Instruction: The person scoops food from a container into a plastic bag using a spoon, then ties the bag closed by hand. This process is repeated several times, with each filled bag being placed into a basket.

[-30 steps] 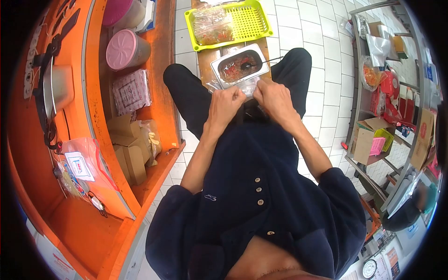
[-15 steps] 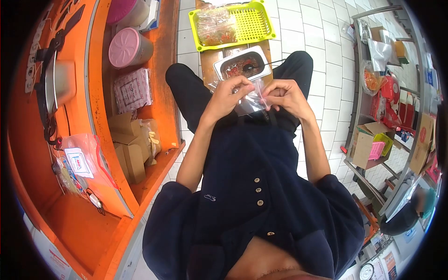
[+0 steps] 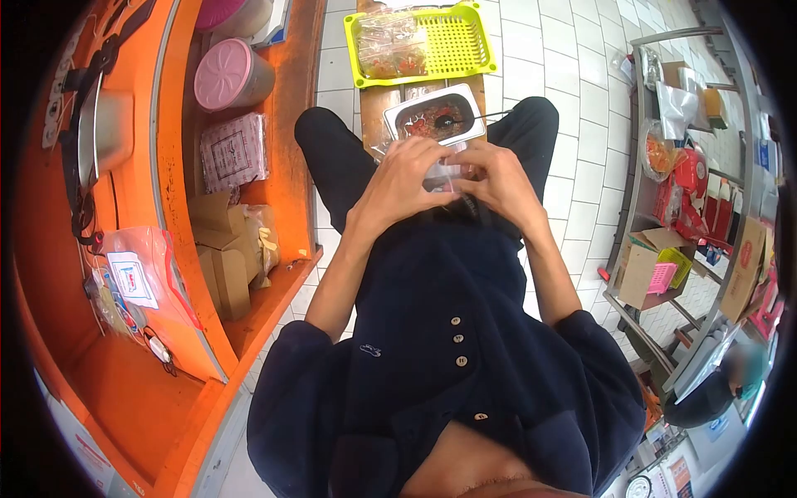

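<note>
A small clear plastic bag (image 3: 442, 173) sits between my two hands, partly covered by the fingers. My left hand (image 3: 407, 176) grips its left side, fingers curled over it and thumb below. On the other side my right hand (image 3: 501, 180) holds the bag with bent fingers. Just beyond them is a white-rimmed rectangular tub (image 3: 477, 108) of reddish-brown sauce with chopped bits. A black ladle (image 3: 446, 122) rests in the sauce, its thin handle sticking out to the right. Farther off, a lime-green basket (image 3: 465, 41) holds several filled clear bags (image 3: 390, 51) on its left side.
Tub and basket stand on a wooden bench (image 3: 375, 108) between my knees. To the left is an orange shelf unit (image 3: 290, 124) with pink-lidded tubs (image 3: 224, 75) and cardboard boxes (image 3: 222, 249). A metal rack (image 3: 618, 249) with goods stands right; another person (image 3: 706, 402) is beyond it.
My hands have drawn closer together and turned inward around the bag, which now shows less between them. The tub and basket appear shifted slightly as the view moved.
</note>
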Tool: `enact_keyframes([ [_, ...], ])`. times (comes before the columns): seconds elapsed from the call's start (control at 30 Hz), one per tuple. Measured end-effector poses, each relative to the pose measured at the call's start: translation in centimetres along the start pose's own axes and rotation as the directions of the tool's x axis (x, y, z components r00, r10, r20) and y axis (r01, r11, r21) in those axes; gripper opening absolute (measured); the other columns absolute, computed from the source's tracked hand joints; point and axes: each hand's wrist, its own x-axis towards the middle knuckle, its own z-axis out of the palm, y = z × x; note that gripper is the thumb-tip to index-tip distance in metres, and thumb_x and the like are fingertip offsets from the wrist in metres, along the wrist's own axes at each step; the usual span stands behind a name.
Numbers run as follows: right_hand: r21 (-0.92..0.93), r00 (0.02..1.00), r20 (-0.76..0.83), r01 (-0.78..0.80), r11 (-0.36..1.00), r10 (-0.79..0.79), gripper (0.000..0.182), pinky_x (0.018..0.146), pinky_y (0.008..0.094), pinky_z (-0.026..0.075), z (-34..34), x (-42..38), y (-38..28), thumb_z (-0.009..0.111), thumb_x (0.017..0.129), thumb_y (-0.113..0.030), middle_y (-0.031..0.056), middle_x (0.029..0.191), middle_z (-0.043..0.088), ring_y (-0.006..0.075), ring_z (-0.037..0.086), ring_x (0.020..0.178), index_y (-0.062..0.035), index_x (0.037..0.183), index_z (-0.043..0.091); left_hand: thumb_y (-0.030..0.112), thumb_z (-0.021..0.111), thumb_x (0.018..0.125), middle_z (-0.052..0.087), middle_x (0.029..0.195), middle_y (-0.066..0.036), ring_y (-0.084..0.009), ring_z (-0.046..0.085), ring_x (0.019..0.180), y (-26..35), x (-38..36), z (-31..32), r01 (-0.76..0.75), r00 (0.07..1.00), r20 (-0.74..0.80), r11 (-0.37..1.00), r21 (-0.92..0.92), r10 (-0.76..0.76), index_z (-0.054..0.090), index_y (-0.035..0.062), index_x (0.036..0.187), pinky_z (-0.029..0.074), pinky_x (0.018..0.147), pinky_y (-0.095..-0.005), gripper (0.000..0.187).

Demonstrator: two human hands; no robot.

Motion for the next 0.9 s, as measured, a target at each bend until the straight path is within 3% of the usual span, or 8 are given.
enact_keyframes([
  [0.13, -0.287, 0.985, 0.064, 0.171, 0.943, -0.159, 0.029, 0.077, 0.0443, 0.054, 0.9, 1.4, -1.1, 0.082, 0.076, -0.015, 0.0078, 0.099, 0.065, 0.0285, 0.064, 0.096, -0.0128, 0.105, 0.077, 0.025, 0.086, 0.071, 0.066, 0.109, -0.014, -0.0351, 0.061, 0.110, -0.5, -1.3, 0.0, 0.119, 0.991, -0.048, 0.991, -0.059, -0.122, 0.065, 0.0027, 0.112, 0.046, 0.097, -0.0452, 0.051],
  [0.37, -0.380, 0.952, 0.151, 0.303, 0.874, -0.265, 0.022, 0.078, 0.0427, 0.055, 2.9, 2.8, -0.6, 0.081, 0.079, -0.018, 0.0088, 0.098, 0.065, 0.0288, 0.064, 0.096, -0.0124, 0.100, 0.077, 0.020, 0.087, 0.074, 0.069, 0.107, -0.013, -0.0299, 0.067, 0.104, -1.7, -4.0, 0.8, 0.280, 0.941, -0.117, 0.925, -0.258, -0.318, 0.064, 0.0023, 0.114, 0.050, 0.094, -0.0390, 0.050],
  [0.43, -0.210, 0.936, -0.079, 0.320, 0.924, -0.342, 0.016, 0.077, 0.0425, 0.055, 2.1, 3.9, 0.5, 0.080, 0.082, -0.019, 0.0101, 0.096, 0.065, 0.0292, 0.064, 0.095, -0.0109, 0.095, 0.076, 0.021, 0.087, 0.076, 0.069, 0.107, -0.011, -0.0252, 0.068, 0.102, -3.0, -5.0, 0.6, 0.300, 0.917, -0.163, 0.897, -0.324, -0.365, 0.064, 0.0019, 0.116, 0.050, 0.093, -0.0364, 0.050],
  [0.5, -0.403, 0.930, -0.177, 0.231, 0.885, -0.323, 0.018, 0.074, 0.0414, 0.054, 0.9, 5.7, 1.8, 0.079, 0.084, -0.022, 0.0100, 0.091, 0.066, 0.0309, 0.063, 0.089, -0.0054, 0.087, 0.074, 0.021, 0.088, 0.077, 0.070, 0.106, -0.010, -0.0205, 0.068, 0.101, -5.0, -6.2, 1.0, 0.316, 0.890, -0.197, 0.868, -0.383, -0.410, 0.064, 0.0015, 0.118, 0.051, 0.092, -0.0338, 0.051],
  [0.6, -0.591, 0.956, -0.049, 0.207, 0.779, -0.291, 0.018, 0.078, 0.0403, 0.054, 0.3, 8.3, 6.1, 0.078, 0.083, -0.024, 0.0101, 0.096, 0.065, 0.0295, 0.061, 0.096, -0.0062, 0.087, 0.075, 0.021, 0.084, 0.087, 0.068, 0.107, -0.006, -0.0125, 0.064, 0.102, -7.5, -7.1, 1.9, 0.258, 0.821, -0.144, 0.584, -0.770, -0.553, 0.063, 0.0005, 0.118, 0.048, 0.094, -0.0292, 0.042],
  [0.67, -0.857, 0.952, 0.255, 0.303, 0.416, -0.167, 0.012, 0.084, 0.0403, 0.052, 0.9, 9.8, 8.8, 0.073, 0.086, -0.019, 0.0107, 0.102, 0.064, 0.0274, 0.059, 0.105, -0.0072, 0.085, 0.075, 0.021, 0.081, 0.090, 0.068, 0.108, -0.006, -0.0122, 0.063, 0.104, -8.4, -6.9, 2.6, 0.234, 0.800, -0.113, 0.479, -0.846, -0.590, 0.063, 0.0010, 0.119, 0.048, 0.093, -0.0283, 0.040],
  [0.7, -0.858, 0.950, 0.261, 0.309, 0.411, -0.171, 0.012, 0.084, 0.0403, 0.052, 1.1, 10.0, 8.9, 0.073, 0.086, -0.019, 0.0107, 0.102, 0.064, 0.0274, 0.059, 0.105, -0.0072, 0.085, 0.075, 0.021, 0.078, 0.093, 0.068, 0.109, -0.005, -0.0118, 0.063, 0.106, -8.6, -6.7, 2.9, 0.212, 0.777, -0.068, 0.363, -0.907, -0.625, 0.063, 0.0014, 0.120, 0.048, 0.093, -0.0274, 0.037],
  [0.9, -0.857, 0.927, 0.305, 0.368, 0.361, -0.220, 0.013, 0.083, 0.0414, 0.052, 0.8, 10.0, 7.4, 0.061, 0.089, -0.009, 0.0128, 0.102, 0.065, 0.0271, 0.062, 0.107, -0.0049, 0.094, 0.072, 0.026, 0.063, 0.103, 0.065, 0.123, -0.007, -0.0169, 0.062, 0.117, -9.6, -5.9, 5.0, 0.236, 0.748, 0.059, 0.181, -0.955, -0.661, 0.061, 0.0050, 0.124, 0.052, 0.095, -0.0349, 0.030],
])
